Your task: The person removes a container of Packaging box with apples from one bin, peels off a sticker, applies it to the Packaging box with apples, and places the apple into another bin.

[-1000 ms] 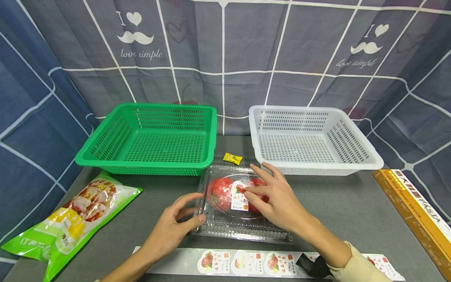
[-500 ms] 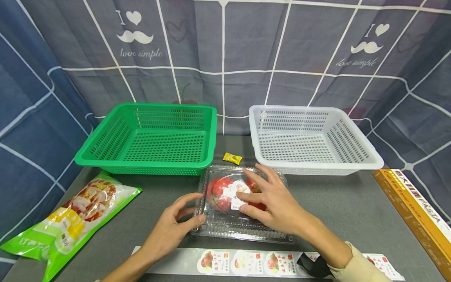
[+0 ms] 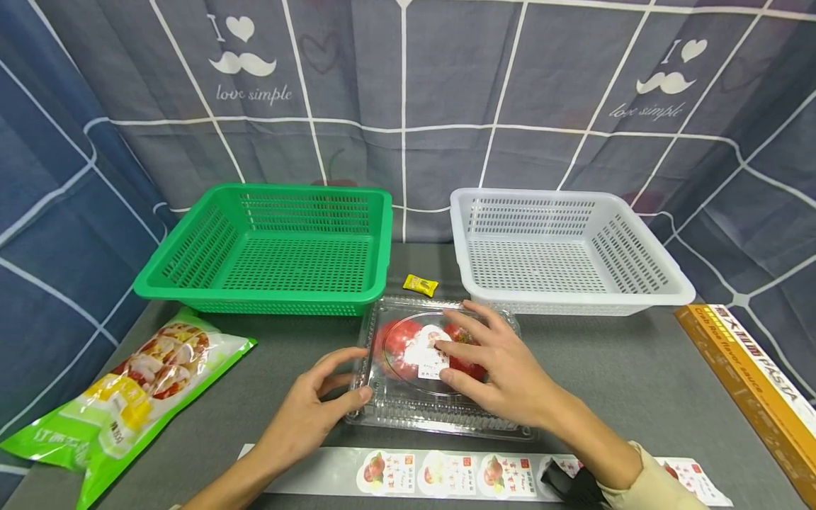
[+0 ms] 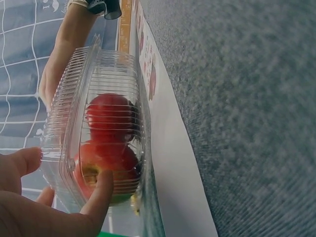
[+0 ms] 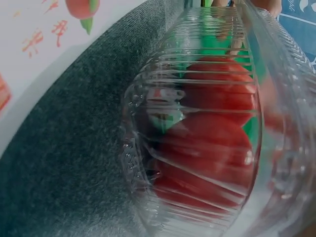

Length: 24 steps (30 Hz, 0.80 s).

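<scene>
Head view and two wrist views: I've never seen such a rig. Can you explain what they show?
No machine here: a person works bare-handed. The head view, from a camera worn on the head, looks forward and down; the two tilted close-ups are taken from the wrists. On the grey surface sits a clear plastic clamshell box with red apples inside. The left hand touches its left side; the right hand touches the white apple label on its lid. Neither hand lifts anything. Nearer the person lies a strip of such labels; beyond are a green basket, a white basket and a yellow packet. A green-and-white food bag lies left, a pasta box right.
</scene>
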Each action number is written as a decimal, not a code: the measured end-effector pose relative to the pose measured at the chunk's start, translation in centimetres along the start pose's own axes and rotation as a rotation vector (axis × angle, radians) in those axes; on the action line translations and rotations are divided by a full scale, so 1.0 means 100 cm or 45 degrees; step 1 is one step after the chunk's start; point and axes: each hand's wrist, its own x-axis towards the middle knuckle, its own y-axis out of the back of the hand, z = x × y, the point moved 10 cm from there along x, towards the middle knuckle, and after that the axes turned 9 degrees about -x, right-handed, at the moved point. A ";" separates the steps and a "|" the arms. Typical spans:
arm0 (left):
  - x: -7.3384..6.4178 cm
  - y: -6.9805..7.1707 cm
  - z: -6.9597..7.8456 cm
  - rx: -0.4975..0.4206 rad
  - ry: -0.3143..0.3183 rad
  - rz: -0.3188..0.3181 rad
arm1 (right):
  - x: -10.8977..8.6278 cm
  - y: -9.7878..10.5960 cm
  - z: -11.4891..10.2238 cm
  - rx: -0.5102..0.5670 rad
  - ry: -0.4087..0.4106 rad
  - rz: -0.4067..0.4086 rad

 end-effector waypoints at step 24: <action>0.001 -0.003 0.003 -0.047 -0.060 -0.043 | 0.000 -0.012 -0.015 -0.097 0.176 -0.157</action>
